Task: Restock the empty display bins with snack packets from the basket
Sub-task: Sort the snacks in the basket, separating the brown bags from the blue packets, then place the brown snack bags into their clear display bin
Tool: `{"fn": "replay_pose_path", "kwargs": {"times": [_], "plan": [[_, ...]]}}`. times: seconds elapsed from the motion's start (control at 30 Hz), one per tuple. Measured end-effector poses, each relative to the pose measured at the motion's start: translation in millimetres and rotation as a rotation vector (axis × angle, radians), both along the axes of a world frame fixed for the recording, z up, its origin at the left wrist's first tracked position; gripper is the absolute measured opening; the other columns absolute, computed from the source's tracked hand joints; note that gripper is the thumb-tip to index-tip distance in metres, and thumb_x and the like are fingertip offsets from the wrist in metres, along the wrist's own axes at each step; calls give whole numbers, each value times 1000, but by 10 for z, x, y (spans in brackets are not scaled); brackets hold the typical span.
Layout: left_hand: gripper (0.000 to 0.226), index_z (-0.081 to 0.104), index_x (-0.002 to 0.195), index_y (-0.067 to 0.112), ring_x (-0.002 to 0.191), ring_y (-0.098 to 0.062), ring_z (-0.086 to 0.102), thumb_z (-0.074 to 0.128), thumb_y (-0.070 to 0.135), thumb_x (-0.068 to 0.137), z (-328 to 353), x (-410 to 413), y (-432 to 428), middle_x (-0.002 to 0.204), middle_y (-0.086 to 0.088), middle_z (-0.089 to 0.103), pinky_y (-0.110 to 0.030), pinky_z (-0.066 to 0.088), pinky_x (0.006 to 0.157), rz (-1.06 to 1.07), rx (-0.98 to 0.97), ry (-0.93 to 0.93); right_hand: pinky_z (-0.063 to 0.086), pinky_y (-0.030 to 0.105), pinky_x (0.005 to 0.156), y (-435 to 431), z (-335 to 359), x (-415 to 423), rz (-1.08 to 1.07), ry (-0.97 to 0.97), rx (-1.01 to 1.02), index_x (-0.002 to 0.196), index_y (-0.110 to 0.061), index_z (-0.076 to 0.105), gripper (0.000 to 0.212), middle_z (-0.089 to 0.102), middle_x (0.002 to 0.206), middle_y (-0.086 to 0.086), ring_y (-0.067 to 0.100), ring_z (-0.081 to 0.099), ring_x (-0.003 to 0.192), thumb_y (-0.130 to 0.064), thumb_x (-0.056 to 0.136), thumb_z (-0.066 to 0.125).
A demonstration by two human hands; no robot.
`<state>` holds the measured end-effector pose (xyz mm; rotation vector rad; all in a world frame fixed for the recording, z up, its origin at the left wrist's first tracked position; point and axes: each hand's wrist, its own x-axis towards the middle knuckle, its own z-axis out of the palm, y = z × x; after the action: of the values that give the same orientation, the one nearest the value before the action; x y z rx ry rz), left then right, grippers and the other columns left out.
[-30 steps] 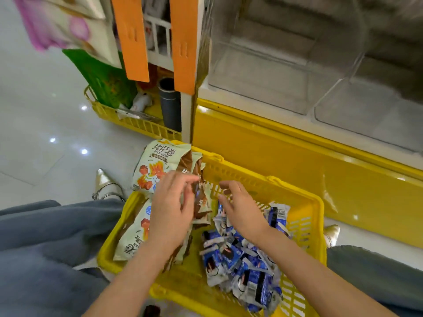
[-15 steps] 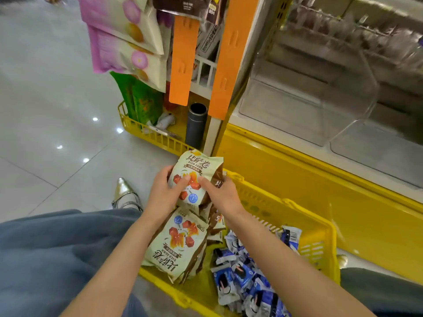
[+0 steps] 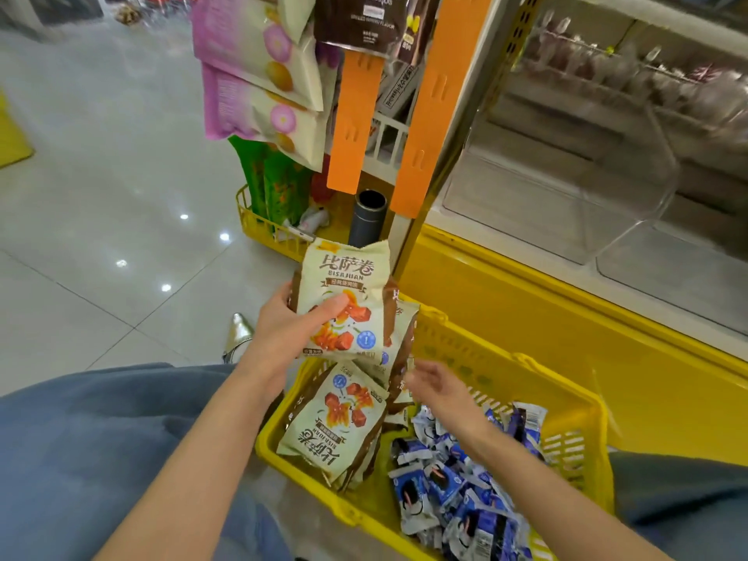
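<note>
Head view: the left grip (image 3: 283, 338) clasped a glossy cream snack packet (image 3: 348, 285), thumb across its front, above the yellow slatted plastic basket (image 3: 566, 402); the right grip (image 3: 441, 392) hung released over it.

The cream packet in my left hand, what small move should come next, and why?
Probably lift the cream packet up and right into the clear bin: the left hand grips it above the basket, the bin looks empty, and the right hand holds nothing.
</note>
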<state>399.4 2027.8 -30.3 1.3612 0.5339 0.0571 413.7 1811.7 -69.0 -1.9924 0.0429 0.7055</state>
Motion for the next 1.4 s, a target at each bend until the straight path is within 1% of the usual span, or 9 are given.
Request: {"fn": "replay_pose_path", "kwargs": {"times": [0.13, 0.3, 0.47, 0.63, 0.77, 0.93, 1.1, 1.27, 1.4], "plan": [[48, 56, 108, 29, 72, -6, 70, 78, 38, 67, 19, -106, -27, 91, 6, 72, -17, 52, 50, 28, 2, 8, 44, 26, 98, 208, -371, -269, -29, 209, 27, 137, -6, 34, 62, 49, 137, 7, 18, 50, 122, -30, 88, 64], [51, 53, 117, 24, 84, -16, 71, 75, 32, 72, 2, -220, -62, 100, 0, 71, -32, 56, 67, 21, -12, 29, 48, 14, 67, 461, -513, -447, -178, 266, 105, 102, -15, 58, 27, 64, 118, 4, 10, 60, 91, -28, 82, 71], [50, 55, 116, 23, 83, -17, 71, 76, 30, 71, 5, -250, -111, 99, -2, 71, -37, 57, 71, 30, -32, 25, 50, 35, 93, 538, -537, -529, -296, 316, 173, 125, -13, 41, 61, 60, 122, 8, 22, 60, 108, -24, 76, 77], [49, 54, 111, 31, 79, -12, 71, 77, 34, 69, 9, -271, -148, 99, 3, 70, -33, 58, 66, 61, -22, -27, 54, 19, 70, 526, -484, -597, -297, 212, 202, 114, -17, 39, 52, 64, 106, 0, 9, 63, 86, -25, 77, 76], [39, 50, 95, 45, 75, 1, 68, 76, 27, 73, 97, -219, -140, 89, 19, 65, -16, 51, 51, 65, 85, -145, 56, 22, 70, 175, -226, -492, -205, 155, 198, 110, -19, 39, 46, 63, 102, -2, 10, 67, 86, -31, 81, 72], [42, 49, 91, 54, 79, -4, 69, 77, 30, 72, 113, -183, -232, 90, 21, 65, -19, 54, 56, 7, 157, -184, 57, 26, 62, -633, 245, -363, -85, 67, 112, 101, -34, 45, 35, 66, 100, 0, 13, 72, 76, -39, 77, 71], [45, 45, 103, 41, 85, -13, 68, 77, 33, 72, -12, -201, -491, 99, 8, 65, -29, 56, 67, -127, 217, -64, 55, 18, 66, -1161, 736, -172, 118, 88, -54, 106, -45, 44, 51, 63, 109, -6, 7, 69, 85, -55, 62, 68], [52, 50, 117, 23, 86, -13, 67, 77, 34, 73, -11, -197, -714, 100, 4, 67, -28, 55, 70, -184, 282, 44, 51, 39, 95, -1471, 961, -65, 314, 89, -163, 130, -32, 45, 65, 62, 121, 0, 15, 63, 107, -51, 72, 66], [51, 55, 115, 22, 90, -11, 62, 78, 36, 72, 61, -171, -921, 100, 6, 65, -29, 51, 78, -263, 414, 72, 53, 29, 88, -1556, 1021, -38, 290, 44, -95, 131, -33, 43, 65, 65, 114, -5, 10, 66, 100, -53, 72, 62]]}}
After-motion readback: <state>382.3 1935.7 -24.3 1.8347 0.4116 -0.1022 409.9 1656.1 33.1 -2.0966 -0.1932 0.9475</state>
